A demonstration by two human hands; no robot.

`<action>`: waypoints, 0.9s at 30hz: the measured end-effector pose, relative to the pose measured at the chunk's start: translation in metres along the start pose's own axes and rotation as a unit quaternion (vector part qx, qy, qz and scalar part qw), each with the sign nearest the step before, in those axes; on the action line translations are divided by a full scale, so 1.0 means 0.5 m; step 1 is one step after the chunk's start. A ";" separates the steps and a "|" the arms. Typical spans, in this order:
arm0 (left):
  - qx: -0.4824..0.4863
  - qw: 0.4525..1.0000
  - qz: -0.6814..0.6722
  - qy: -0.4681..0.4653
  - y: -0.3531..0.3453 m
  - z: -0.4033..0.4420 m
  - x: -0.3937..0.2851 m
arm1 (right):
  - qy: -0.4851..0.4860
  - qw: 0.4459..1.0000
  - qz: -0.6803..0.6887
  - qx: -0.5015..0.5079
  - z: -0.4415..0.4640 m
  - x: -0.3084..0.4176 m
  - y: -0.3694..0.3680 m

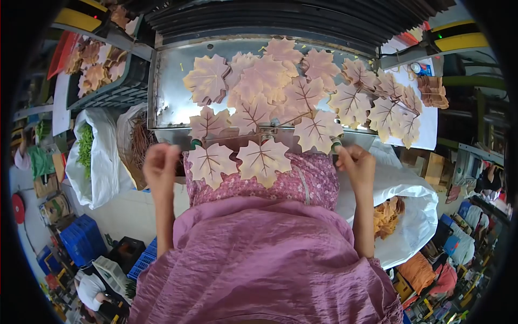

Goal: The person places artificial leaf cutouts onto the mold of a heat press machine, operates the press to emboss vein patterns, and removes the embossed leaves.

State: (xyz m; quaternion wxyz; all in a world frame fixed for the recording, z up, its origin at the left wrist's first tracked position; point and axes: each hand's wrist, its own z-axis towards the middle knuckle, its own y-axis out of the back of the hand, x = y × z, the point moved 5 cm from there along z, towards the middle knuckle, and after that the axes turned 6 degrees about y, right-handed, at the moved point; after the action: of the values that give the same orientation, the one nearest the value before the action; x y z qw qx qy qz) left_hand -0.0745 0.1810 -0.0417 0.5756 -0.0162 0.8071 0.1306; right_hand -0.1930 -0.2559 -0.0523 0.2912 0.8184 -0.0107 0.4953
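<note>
Pale pink and yellow artificial maple leaves point(264, 78) lie in stacks on a metal tray point(168, 70). A branch point(294, 118) with several leaves stretches across the tray's front edge, two of its leaves point(264, 162) hanging over the lap. My left hand point(162, 161) is raised left of the branch, its fingers curled and partly blurred; whether they hold anything is unclear. At the branch's right side, my right hand point(353, 160) has thumb and fingers pinched together beside a leaf, near a green round part point(335, 144). What is between those fingertips is too small to tell.
More leafed branches point(396, 110) lie at the tray's right. A dark crate point(121, 81) of leaves stands at the left, near white sacks point(100, 189) of green and brown pieces. Another sack point(415, 200) holds orange leaves at the right. A co-worker point(91, 289) is at lower left.
</note>
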 end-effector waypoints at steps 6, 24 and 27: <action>0.086 0.847 0.358 -0.384 -0.138 -0.064 -0.227 | 0.369 0.921 -0.125 -0.030 0.002 0.228 -0.084; 0.264 0.776 0.202 -0.536 -0.573 -0.126 -0.370 | 0.324 0.885 -0.184 -0.279 0.075 0.185 0.330; 0.252 0.726 0.290 -0.570 -0.724 -0.101 -0.302 | 0.304 0.891 -0.215 -0.260 0.136 0.100 0.375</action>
State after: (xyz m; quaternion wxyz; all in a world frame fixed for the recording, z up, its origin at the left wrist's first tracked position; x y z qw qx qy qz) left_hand -0.0066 -0.1990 0.0451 0.8441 0.4421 0.2958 0.0674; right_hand -0.1704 -0.4311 0.0529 0.5820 0.5051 0.1265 0.6246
